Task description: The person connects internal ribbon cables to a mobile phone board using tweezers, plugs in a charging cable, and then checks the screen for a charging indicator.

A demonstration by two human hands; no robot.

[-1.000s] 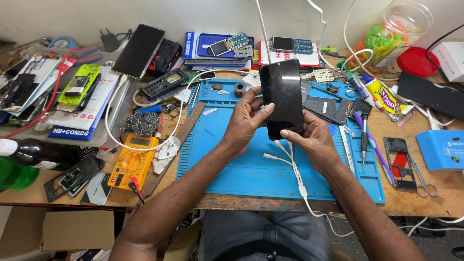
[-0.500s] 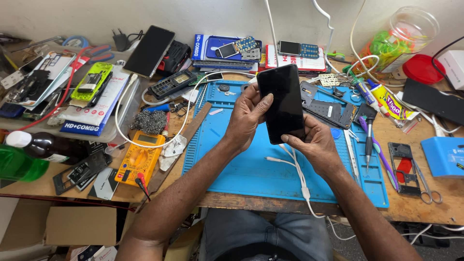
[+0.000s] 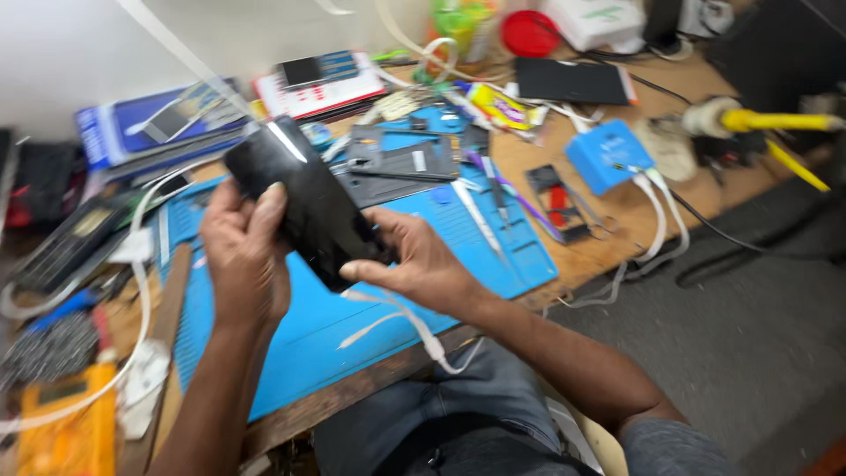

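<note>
both hands pinching a black smartphone, tilted above the blue repair mat | left hand grips its left edge | right hand holds the near-right corner | white cable just below

We hold a black phone in both hands, left hand and right hand. It hangs tilted above our blue work mat.

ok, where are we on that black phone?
In hand: black phone gripped by left hand and right hand above the blue mat, glossy side up, apparently closed. Another opened device lies behind. White cable unconnected; tweezers untouched.
</note>
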